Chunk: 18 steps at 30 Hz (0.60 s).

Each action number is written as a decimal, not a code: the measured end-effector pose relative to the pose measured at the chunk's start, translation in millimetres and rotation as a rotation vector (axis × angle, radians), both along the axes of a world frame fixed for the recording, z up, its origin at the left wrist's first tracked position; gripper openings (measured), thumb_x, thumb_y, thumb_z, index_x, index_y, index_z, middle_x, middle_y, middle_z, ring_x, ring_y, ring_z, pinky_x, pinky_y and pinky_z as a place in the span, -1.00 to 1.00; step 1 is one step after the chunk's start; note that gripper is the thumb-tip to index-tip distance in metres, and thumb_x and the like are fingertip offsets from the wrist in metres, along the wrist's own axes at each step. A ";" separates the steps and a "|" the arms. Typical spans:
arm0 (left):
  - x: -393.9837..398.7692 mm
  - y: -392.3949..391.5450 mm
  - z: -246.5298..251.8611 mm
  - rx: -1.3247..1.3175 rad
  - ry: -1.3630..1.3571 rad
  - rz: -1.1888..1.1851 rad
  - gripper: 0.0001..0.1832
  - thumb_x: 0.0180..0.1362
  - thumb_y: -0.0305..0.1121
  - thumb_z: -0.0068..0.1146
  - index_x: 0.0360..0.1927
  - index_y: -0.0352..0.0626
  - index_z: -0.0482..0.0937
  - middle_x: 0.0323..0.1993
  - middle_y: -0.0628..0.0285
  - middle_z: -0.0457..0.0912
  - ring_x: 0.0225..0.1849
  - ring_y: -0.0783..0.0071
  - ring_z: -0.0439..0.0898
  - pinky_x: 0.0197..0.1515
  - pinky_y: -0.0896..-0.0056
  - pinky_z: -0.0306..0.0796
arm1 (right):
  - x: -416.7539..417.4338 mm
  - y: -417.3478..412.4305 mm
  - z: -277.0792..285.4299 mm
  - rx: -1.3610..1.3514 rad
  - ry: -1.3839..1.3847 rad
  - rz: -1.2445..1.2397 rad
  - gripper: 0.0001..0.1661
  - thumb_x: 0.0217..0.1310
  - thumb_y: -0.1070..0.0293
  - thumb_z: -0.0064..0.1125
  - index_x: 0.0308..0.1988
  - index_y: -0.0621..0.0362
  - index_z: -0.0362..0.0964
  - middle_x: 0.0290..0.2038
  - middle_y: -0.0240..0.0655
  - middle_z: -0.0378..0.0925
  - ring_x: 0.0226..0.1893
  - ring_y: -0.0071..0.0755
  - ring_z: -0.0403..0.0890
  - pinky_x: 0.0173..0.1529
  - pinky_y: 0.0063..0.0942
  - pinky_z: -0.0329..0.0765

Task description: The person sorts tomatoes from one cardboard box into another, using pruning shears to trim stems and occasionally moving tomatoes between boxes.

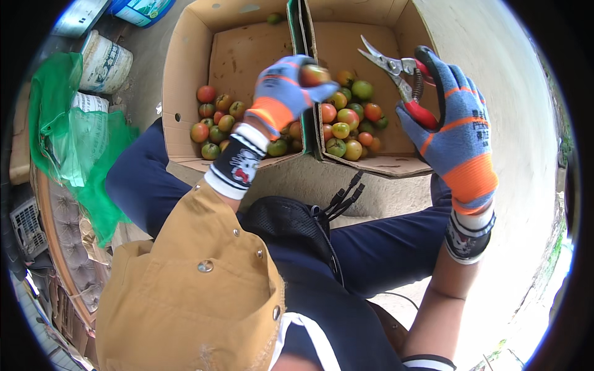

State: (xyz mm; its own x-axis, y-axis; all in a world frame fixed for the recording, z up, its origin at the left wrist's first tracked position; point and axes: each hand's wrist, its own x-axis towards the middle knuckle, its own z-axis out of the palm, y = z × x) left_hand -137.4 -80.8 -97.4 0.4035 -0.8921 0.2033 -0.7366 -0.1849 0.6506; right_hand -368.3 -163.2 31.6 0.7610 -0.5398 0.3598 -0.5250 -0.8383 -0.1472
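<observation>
Two open cardboard boxes stand side by side before me. In my left hand point(285, 90), gloved in blue and orange, is a reddish tomato point(314, 75), above the wall between the boxes. My right hand point(448, 113), in a matching glove, holds red-handled pruning shears point(394, 67) with their blades apart over the right box. Red, orange and green tomatoes lie at the near side of the left cardboard box point(185, 88); my left hand and forearm hide part of them. More tomatoes point(348, 118) are piled along the left side of the right cardboard box point(417, 23).
Green mesh bags point(55, 92) and a dirty white bucket point(104, 62) are at the left, with a blue bucket point(141, 9) behind. A plastic crate point(29, 227) is at the far left. Black cables point(345, 199) stick out from a mesh pouch point(283, 222) at my lap.
</observation>
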 end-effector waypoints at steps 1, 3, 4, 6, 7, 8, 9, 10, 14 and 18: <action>-17.4 -7.0 10.6 -0.058 -0.090 -0.086 -0.38 -0.17 0.16 0.36 -0.22 -0.17 0.58 -0.21 0.10 0.62 -0.23 0.17 0.61 -0.12 0.27 0.48 | -1.1 -0.9 1.2 0.001 -0.027 0.004 -0.23 -0.12 0.42 0.36 0.17 0.07 0.32 -0.08 -0.17 0.54 -0.03 -0.09 0.55 0.09 -0.26 0.41; -45.5 -25.2 7.4 0.021 -0.256 -0.272 -0.36 -0.16 0.21 0.29 -0.22 -0.16 0.59 -0.25 0.11 0.60 -0.19 0.16 0.59 -0.07 0.22 0.42 | -1.8 -2.3 0.5 0.005 -0.053 0.005 -0.25 -0.11 0.41 0.36 0.16 0.09 0.33 -0.07 -0.15 0.54 -0.02 -0.06 0.56 0.10 -0.26 0.42; -67.1 -41.4 -2.7 0.083 -0.338 -0.366 -0.35 -0.14 0.23 0.25 -0.20 -0.16 0.59 -0.24 0.11 0.59 -0.16 0.16 0.58 -0.03 0.20 0.38 | -9.2 -3.9 0.5 -0.007 -0.044 -0.024 -0.25 -0.11 0.41 0.37 0.16 0.09 0.33 -0.07 -0.15 0.54 -0.02 -0.06 0.56 0.09 -0.26 0.42; -91.0 -63.0 -25.9 0.278 -0.552 -0.516 -0.36 -0.12 0.28 0.15 -0.14 -0.04 0.56 -0.16 0.22 0.60 -0.05 0.23 0.55 -0.01 0.21 0.31 | -11.8 -7.5 0.7 -0.016 -0.072 -0.029 -0.26 -0.11 0.41 0.37 0.16 0.09 0.34 -0.07 -0.14 0.54 -0.02 -0.05 0.55 0.09 -0.26 0.43; -103.0 -72.2 -14.3 0.559 -0.584 -0.601 -0.41 -0.02 0.20 0.07 -0.08 -0.05 0.56 -0.06 0.20 0.59 0.02 0.20 0.52 0.05 0.19 0.31 | -12.9 -10.1 0.1 -0.021 -0.084 -0.030 -0.26 -0.11 0.41 0.37 0.16 0.10 0.34 -0.07 -0.14 0.54 -0.02 -0.05 0.55 0.09 -0.26 0.43; -110.4 -79.7 -20.6 0.576 -0.595 -0.625 -0.41 -0.01 0.19 0.07 -0.08 -0.05 0.56 -0.06 0.20 0.59 0.02 0.20 0.52 0.05 0.20 0.31 | -14.5 -12.6 -0.5 -0.025 -0.096 -0.032 -0.26 -0.11 0.41 0.37 0.15 0.10 0.34 -0.07 -0.14 0.54 -0.02 -0.05 0.55 0.09 -0.26 0.43; -120.6 -87.0 -29.1 0.585 -0.604 -0.663 -0.42 -0.01 0.19 0.06 -0.08 -0.04 0.56 -0.06 0.20 0.59 0.02 0.20 0.52 0.05 0.20 0.30 | -16.2 -13.5 -1.0 -0.024 -0.098 -0.030 -0.26 -0.12 0.42 0.38 0.15 0.10 0.34 -0.07 -0.13 0.54 -0.02 -0.04 0.55 0.09 -0.25 0.43; -127.9 -93.8 -35.2 0.599 -0.613 -0.685 -0.43 0.00 0.18 0.06 -0.08 -0.04 0.56 -0.06 0.20 0.59 0.02 0.20 0.52 0.06 0.20 0.30 | -16.2 -13.5 -0.5 -0.020 -0.110 -0.020 -0.25 -0.13 0.42 0.39 0.15 0.11 0.35 -0.07 -0.13 0.54 -0.01 -0.03 0.55 0.09 -0.25 0.44; -146.0 -112.6 -81.3 0.616 -0.656 -0.708 -0.45 0.01 0.16 0.04 -0.07 -0.03 0.56 -0.05 0.19 0.59 0.02 0.20 0.52 0.07 0.20 0.30 | -8.9 -9.9 7.4 0.006 -0.174 0.077 -0.23 -0.16 0.42 0.41 0.14 0.11 0.35 -0.07 -0.12 0.53 -0.02 -0.01 0.55 0.09 -0.25 0.44; -175.3 -133.4 -120.9 0.572 -0.686 -0.749 -0.47 0.03 0.13 0.02 -0.06 -0.02 0.56 -0.04 0.19 0.59 0.03 0.20 0.52 0.09 0.20 0.29 | -12.9 -3.8 18.0 -0.022 -0.113 0.047 -0.20 -0.18 0.41 0.42 0.15 0.09 0.34 -0.08 -0.14 0.53 -0.02 -0.02 0.54 0.09 -0.25 0.43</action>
State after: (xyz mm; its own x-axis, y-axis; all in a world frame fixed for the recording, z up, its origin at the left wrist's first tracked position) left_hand -312.6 -214.2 -218.3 -0.3016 -0.8930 -0.3342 -0.9508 0.3078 0.0356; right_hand -381.2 -166.9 49.6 0.7396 -0.4950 0.4560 -0.4659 -0.8655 -0.1840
